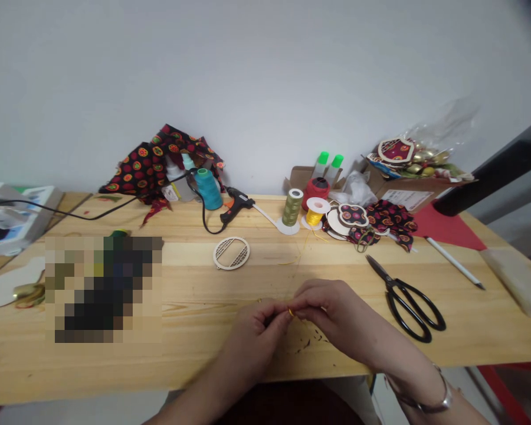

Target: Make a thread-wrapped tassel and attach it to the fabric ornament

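My left hand (253, 330) and my right hand (331, 313) meet over the front middle of the wooden table (469, 330). Both pinch a tiny yellow-orange piece (291, 311) between their fingertips; it looks like thread or a small bead, too small to name. A thin yellow thread (307, 241) runs back toward the yellow spool (315, 212). Small dark scraps (310, 341) lie on the table under my hands.
Black scissors (407, 298) lie right of my hands, a white pencil (454, 261) beyond. A round slatted wooden disc (231, 252) sits mid-table. At the back stand an olive spool (292, 208), red spool (316, 190), teal spool (209, 189), glue gun (236, 203), patterned fabric (159, 159) and boxes.
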Motion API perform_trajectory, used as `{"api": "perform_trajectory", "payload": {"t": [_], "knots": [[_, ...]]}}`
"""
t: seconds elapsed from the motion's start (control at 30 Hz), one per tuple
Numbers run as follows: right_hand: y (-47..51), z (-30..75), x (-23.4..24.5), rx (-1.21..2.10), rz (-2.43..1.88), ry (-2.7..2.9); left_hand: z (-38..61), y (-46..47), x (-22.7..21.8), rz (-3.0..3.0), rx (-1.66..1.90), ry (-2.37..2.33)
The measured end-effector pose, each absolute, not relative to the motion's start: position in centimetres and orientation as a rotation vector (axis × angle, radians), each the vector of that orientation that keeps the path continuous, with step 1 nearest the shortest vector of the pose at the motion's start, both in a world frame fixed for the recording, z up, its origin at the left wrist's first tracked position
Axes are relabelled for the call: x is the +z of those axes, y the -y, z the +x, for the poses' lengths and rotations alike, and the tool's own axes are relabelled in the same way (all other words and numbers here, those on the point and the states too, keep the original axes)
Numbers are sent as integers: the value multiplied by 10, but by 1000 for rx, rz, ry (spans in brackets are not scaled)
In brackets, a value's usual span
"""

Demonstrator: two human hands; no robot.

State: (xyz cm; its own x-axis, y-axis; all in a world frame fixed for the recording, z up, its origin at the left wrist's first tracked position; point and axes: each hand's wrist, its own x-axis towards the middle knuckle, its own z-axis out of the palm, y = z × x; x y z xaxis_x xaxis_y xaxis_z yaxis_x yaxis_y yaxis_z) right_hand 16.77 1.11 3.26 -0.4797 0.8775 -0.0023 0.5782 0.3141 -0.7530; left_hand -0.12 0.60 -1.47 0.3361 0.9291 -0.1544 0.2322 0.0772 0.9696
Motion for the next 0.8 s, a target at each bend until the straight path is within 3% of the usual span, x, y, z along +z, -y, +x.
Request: {"api": "perform_trajectory", "payload": {"t": [0.5,0.8], "knots": [[-9,159,20,764,-1380,2116,-2,-7,-15,1326,750,-1209],[-9,156,15,802,-1427,2066,-3,-6,-13,1255,748,-1210]]}}
